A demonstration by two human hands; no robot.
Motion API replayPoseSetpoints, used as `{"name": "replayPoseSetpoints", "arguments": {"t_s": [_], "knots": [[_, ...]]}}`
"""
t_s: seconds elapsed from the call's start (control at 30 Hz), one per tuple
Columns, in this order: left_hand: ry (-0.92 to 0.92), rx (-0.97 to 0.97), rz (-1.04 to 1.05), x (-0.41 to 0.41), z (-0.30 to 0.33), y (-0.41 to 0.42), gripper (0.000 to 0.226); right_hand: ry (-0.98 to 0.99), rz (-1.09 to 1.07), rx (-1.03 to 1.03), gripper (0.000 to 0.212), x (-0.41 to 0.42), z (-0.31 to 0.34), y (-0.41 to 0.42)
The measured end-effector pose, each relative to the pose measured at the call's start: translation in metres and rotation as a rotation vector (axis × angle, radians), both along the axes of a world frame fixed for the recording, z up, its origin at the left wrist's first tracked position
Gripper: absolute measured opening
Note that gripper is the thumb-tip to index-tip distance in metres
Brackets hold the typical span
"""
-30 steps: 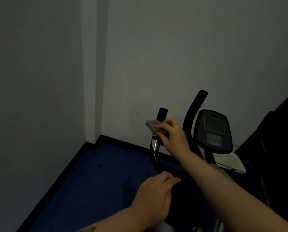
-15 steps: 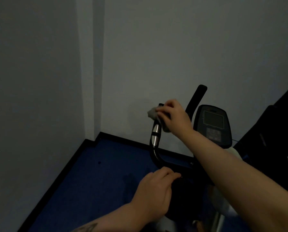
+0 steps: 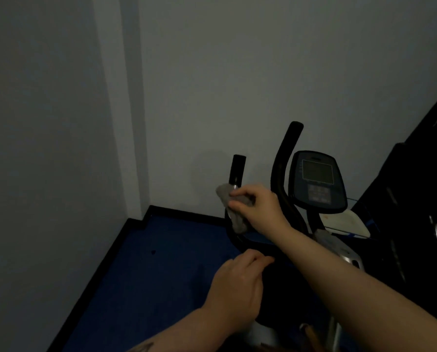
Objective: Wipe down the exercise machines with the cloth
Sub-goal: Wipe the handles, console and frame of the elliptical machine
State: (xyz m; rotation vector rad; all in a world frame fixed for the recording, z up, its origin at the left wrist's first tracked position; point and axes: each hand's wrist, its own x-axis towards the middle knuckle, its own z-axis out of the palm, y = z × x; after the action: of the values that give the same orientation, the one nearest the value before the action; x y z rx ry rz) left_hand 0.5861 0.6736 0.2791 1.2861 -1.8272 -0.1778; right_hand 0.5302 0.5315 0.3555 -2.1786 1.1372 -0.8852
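An exercise bike stands in the room's corner, with a grey console (image 3: pixel 316 181) and two black handlebar arms. My right hand (image 3: pixel 259 208) grips a grey cloth (image 3: pixel 234 209) wrapped around the left handlebar (image 3: pixel 237 168), just below its black foam end. The right handlebar (image 3: pixel 286 158) rises bare beside the console. My left hand (image 3: pixel 237 280) holds the lower bend of the handlebar frame, fingers curled over the black tube.
Grey walls meet at a corner with a pillar (image 3: pixel 118 110) on the left. Blue floor (image 3: pixel 141 270) with black skirting lies below. A dark machine (image 3: pixel 415 199) stands at the right edge. A pale tray (image 3: pixel 347 222) sits under the console.
My right hand slid the cloth up to the handlebar's tip half a second ago and has come back down below the foam end. The left hand stayed put.
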Motion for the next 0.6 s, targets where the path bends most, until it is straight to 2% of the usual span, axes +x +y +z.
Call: {"name": "replayPoseSetpoints", "arguments": {"t_s": [0.13, 0.2, 0.27, 0.37, 0.43, 0.6], "knots": [[0.081, -0.050, -0.015, 0.003, 0.007, 0.004, 0.028, 0.121, 0.108, 0.187, 0.021, -0.039, -0.005, 0.023], [0.105, -0.080, 0.025, 0.008, 0.012, 0.009, 0.017, 0.172, 0.076, 0.243, 0.019, -0.047, -0.001, 0.023], [0.095, -0.114, 0.065, 0.017, 0.016, 0.013, 0.010, 0.286, 0.036, 0.228, 0.020, -0.054, 0.005, 0.022], [0.150, -0.118, 0.158, 0.037, 0.023, 0.002, 0.017, 0.505, -0.066, 0.166, 0.020, -0.065, 0.009, 0.022], [0.199, -0.086, 0.233, 0.049, 0.029, -0.012, 0.024, 0.501, -0.142, 0.163, 0.021, -0.059, 0.004, 0.025], [0.180, 0.011, 0.158, 0.065, 0.038, -0.046, 0.040, 0.390, -0.008, 0.212, 0.022, -0.044, -0.004, 0.044]]}}
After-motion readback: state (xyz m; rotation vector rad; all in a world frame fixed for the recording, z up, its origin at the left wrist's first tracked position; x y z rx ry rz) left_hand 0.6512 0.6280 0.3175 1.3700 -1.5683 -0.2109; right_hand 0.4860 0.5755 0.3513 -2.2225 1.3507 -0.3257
